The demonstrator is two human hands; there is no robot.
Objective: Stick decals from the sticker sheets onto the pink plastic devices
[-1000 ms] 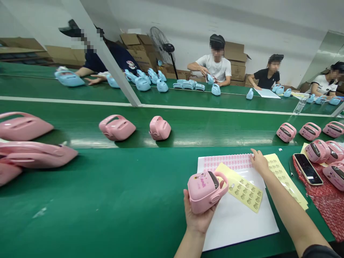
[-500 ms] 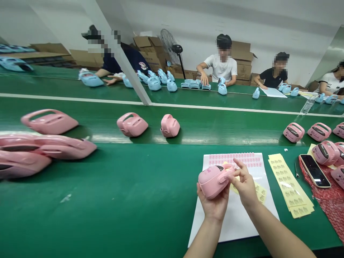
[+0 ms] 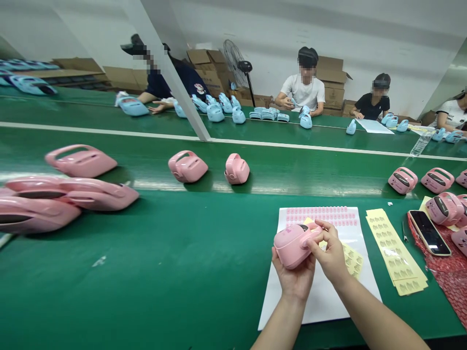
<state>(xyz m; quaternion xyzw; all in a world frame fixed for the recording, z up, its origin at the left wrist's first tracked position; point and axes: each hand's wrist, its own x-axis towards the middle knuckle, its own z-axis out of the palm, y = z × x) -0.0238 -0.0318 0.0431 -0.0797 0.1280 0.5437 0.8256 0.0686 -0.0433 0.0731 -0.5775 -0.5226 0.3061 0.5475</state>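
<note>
My left hand (image 3: 295, 278) cups a small pink plastic case with a handle (image 3: 292, 243) from below, above a white sheet (image 3: 321, 296). My right hand (image 3: 330, 253) is closed in a pinch, its fingertips pressed against the right end of the pink case at the handle. What the pinch holds, if anything, is too small to see. A strip of pink stickers (image 3: 321, 215) runs along the sheet's far edge. Yellow sticker sheets (image 3: 396, 253) lie just right of the hands, and one more (image 3: 353, 260) lies under my right hand.
Pink cases (image 3: 188, 166) lie on the green belt (image 3: 182, 253), with more at the left (image 3: 69, 192) and right (image 3: 403, 180). A phone (image 3: 428, 232) rests on red wrap (image 3: 454, 282). Several people across the far table handle blue cases (image 3: 215, 112). A slanted post (image 3: 175, 82) stands behind.
My right hand left the pink sticker strip and came to the pink case, pinching at its right end. My left hand turned the case over and moved it slightly right.
</note>
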